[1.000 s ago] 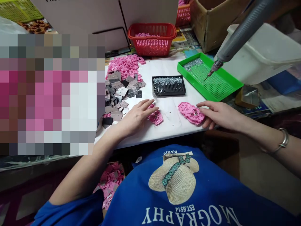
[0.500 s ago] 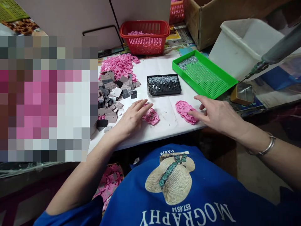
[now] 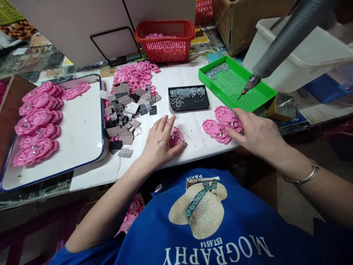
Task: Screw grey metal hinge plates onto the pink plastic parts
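Note:
My left hand (image 3: 161,141) lies on the white work surface, thumb and fingers apart around a pink plastic casing piece (image 3: 175,136) with small metal parts in it. The hand hides part of that piece. To the right, my right hand (image 3: 255,130) has thumb and forefinger at the edges of a second pink casing piece (image 3: 226,117). Touching it on the near left is another pink casing piece (image 3: 216,131), also with metal bits showing. A powered screwdriver (image 3: 259,75) hangs bit-down above the green tray (image 3: 202,78), apart from my hands.
A black perforated tray (image 3: 190,107) holds screws. Grey plates (image 3: 127,138) and small pink parts (image 3: 135,77) are heaped on the left. Beyond them, a white blue-rimmed tray (image 3: 82,136) carries stacked pink pieces. Behind stand a red basket (image 3: 168,49) and a white bin (image 3: 259,48).
On the right, two pink pieces now lie spread apart where one outline showed. My left thumb has come out beside its piece. The screwdriver has swung left over the green tray.

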Motion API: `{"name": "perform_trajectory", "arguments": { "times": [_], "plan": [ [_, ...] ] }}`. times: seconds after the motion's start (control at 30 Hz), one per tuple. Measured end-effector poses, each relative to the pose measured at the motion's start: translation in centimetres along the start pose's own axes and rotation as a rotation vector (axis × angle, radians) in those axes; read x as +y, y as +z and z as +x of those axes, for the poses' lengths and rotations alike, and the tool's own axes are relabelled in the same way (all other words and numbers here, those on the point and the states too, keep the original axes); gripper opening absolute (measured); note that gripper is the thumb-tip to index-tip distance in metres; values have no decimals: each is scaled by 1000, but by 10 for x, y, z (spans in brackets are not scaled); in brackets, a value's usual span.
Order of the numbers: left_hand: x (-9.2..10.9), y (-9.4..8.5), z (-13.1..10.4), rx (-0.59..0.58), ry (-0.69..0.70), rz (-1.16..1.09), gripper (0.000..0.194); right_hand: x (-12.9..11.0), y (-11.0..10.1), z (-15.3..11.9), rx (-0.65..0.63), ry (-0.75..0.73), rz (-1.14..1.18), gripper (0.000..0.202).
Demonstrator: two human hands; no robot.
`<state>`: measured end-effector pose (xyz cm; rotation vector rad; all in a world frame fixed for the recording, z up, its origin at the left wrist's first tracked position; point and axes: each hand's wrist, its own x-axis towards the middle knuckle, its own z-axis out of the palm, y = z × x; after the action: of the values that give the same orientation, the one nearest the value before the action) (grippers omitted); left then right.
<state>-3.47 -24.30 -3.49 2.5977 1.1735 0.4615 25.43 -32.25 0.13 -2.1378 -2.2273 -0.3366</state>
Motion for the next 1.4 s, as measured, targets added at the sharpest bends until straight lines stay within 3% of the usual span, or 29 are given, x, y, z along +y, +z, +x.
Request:
{"name": "perform_trajectory", "arguments": {
  "times": [0.17,0.43,0.73,1.07,1.2,1.4],
  "plan": [
    [11,1,-4,-28,94,-115,86,0,-2,-12,-115,8,-165,52],
    [38,20,8,-20,158,-209,100,-4,7,-21,8,-47,-59,57],
    [34,13,17,-64,162,-196,97,-32,10,-7,20,-60,-31,64],
    [32,13,26,-88,157,-156,97,-14,10,-5,23,-17,-2,68],
    [38,16,25,-41,74,-83,108,-2,13,-13,115,-80,37,58],
    [53,19,32,-18,74,-2,112,2,21,-16,119,-123,53,46]
  ]
}}
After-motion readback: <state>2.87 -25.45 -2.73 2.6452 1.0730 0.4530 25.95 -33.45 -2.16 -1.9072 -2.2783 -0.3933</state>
